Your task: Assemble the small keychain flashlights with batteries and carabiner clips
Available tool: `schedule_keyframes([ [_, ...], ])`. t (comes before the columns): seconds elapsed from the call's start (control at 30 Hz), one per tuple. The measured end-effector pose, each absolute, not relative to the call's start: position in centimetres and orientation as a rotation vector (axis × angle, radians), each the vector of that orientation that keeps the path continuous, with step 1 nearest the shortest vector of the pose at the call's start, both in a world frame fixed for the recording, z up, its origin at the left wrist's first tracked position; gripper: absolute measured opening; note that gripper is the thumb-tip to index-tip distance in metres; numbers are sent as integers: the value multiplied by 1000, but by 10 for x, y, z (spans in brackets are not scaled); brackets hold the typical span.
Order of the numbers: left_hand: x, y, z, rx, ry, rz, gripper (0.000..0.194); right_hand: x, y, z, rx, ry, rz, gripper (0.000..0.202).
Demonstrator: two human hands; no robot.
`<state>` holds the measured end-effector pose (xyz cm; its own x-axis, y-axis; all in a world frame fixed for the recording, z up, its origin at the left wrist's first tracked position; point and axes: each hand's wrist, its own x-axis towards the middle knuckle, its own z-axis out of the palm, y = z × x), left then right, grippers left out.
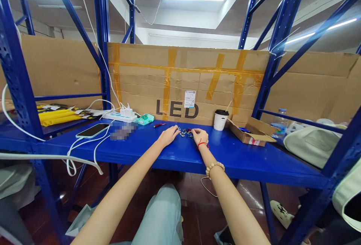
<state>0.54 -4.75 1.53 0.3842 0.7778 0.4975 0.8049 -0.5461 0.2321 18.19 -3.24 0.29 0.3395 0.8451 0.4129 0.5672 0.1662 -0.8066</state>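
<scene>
My left hand (pixel 168 136) rests low over the blue tabletop (pixel 135 151). Its thumb and fingers come together at a small shiny piece too tiny to name. Between my two hands lies a small heap of silvery metal bits (pixel 184 133), with some dark red among them. At the right side of this heap, my right hand (pixel 201 136) has its fingers bent in a pinch, and whatever is between them is hidden. A red string and a beaded bracelet (pixel 215 169) circle the right wrist and forearm. A dark red pen-like item (pixel 160 125) lies beyond my left hand.
A lidded paper cup (pixel 220 120) and an open cardboard box (pixel 251 131) stand to the right. A phone (pixel 93 130), white cables, a power strip (pixel 120 115) and a green packet (pixel 146 119) lie left. Cardboard (pixel 141 83) walls the back; blue posts flank the table.
</scene>
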Motion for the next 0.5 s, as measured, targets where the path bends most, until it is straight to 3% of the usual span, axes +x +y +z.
schedule_keyframes([
  [0.17,6,-47,14,-2585,-1397,-870,21,170,-28,3,-1182,-1527,425,40],
  [0.5,9,-45,14,-2585,-1346,-806,21,164,-23,0,-893,-1664,593,37],
])
